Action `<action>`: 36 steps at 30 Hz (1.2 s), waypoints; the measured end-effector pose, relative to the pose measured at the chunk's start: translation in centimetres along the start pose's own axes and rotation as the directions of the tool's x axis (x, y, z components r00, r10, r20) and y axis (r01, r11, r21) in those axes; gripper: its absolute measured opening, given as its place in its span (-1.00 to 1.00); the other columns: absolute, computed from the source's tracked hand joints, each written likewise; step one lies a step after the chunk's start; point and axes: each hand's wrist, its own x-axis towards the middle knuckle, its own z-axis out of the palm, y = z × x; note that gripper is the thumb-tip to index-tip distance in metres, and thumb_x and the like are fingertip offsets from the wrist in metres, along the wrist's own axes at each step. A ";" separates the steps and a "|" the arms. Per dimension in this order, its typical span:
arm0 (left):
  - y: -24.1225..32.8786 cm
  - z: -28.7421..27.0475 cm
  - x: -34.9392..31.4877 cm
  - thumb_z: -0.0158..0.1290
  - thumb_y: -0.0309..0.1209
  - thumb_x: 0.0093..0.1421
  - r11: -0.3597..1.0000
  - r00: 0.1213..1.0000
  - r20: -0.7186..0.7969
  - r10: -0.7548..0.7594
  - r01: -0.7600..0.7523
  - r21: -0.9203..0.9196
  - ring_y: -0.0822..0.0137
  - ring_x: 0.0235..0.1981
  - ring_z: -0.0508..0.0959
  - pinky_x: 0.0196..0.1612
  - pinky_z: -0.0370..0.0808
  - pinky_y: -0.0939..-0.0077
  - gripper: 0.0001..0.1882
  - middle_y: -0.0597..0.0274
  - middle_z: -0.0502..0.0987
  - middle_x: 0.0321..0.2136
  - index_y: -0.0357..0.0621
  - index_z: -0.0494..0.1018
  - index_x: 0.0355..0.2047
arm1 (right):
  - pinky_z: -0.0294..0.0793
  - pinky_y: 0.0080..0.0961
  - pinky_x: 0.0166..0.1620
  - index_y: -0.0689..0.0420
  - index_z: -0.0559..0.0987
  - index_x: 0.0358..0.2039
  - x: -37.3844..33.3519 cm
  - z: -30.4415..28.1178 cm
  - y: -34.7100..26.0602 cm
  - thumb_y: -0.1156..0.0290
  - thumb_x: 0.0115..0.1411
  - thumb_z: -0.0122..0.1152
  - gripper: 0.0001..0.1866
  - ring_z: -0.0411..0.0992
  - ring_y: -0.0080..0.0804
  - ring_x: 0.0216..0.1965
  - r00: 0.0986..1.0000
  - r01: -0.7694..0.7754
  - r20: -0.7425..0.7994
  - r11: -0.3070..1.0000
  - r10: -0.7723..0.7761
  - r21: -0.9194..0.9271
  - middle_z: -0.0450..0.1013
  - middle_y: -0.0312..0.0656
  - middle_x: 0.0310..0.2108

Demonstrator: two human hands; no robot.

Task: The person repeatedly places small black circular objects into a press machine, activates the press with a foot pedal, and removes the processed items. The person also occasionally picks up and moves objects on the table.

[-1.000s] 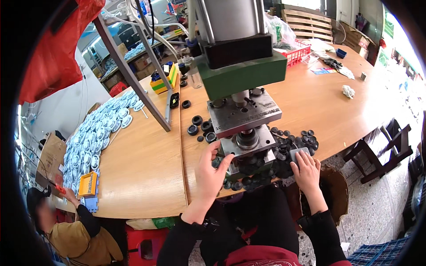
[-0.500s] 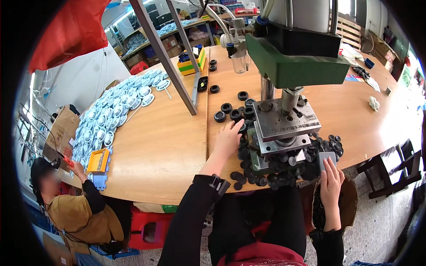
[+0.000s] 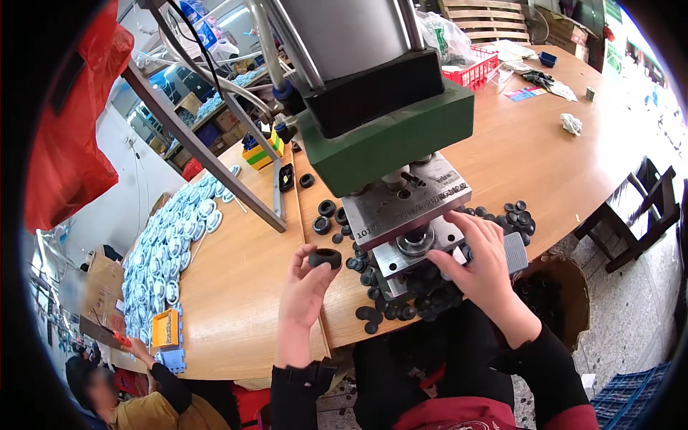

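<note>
Ring [image 3: 325,257] in left hand [image 3: 304,294], near table edge [image 3: 287,362].

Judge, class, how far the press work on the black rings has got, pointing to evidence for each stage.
Done: hard to tell; loose black rings lie left of the press, worked or not is unclear. In hand: the left hand holds one black ring by its fingertips, while the right hand rests at the metal die plate. Left: a heap of rings lies below the plate.
</note>
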 end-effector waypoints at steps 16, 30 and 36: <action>-3.5 10.5 1.0 0.39 -0.48 0.17 0.646 0.954 0.248 0.167 -0.296 0.703 0.41 -0.08 0.62 0.07 0.56 0.45 -0.42 0.19 0.63 -0.04 -0.34 0.47 0.17 | 0.38 -0.21 0.19 0.16 0.61 0.02 -11.4 -6.3 8.3 0.31 0.01 0.57 -0.45 0.45 -0.04 0.08 0.883 -0.464 -0.133 0.881 0.450 -0.091 0.57 -0.07 -0.02; -2.7 13.7 2.0 0.47 -0.13 0.05 0.231 0.910 0.295 0.290 -0.366 0.902 0.26 -0.34 0.65 -0.19 0.60 0.35 -0.40 0.07 0.68 -0.20 -0.31 0.58 -0.04 | 0.19 -0.16 0.41 0.13 0.46 0.31 -18.3 -10.4 15.1 0.36 0.29 0.33 -0.42 0.28 -0.02 0.37 0.927 -0.355 -0.040 0.841 0.372 -0.409 0.33 0.01 0.35; -2.7 14.2 0.6 0.49 -0.08 0.03 0.334 0.937 0.206 0.284 -0.298 0.894 0.30 -0.38 0.63 -0.20 0.58 0.37 -0.35 0.05 0.68 -0.15 -0.31 0.58 -0.03 | 0.22 -0.18 0.37 0.14 0.52 0.25 -14.7 -7.1 10.4 0.44 0.28 0.31 -0.49 0.33 -0.06 0.33 0.971 -0.233 -0.019 0.923 0.239 -0.307 0.41 -0.05 0.29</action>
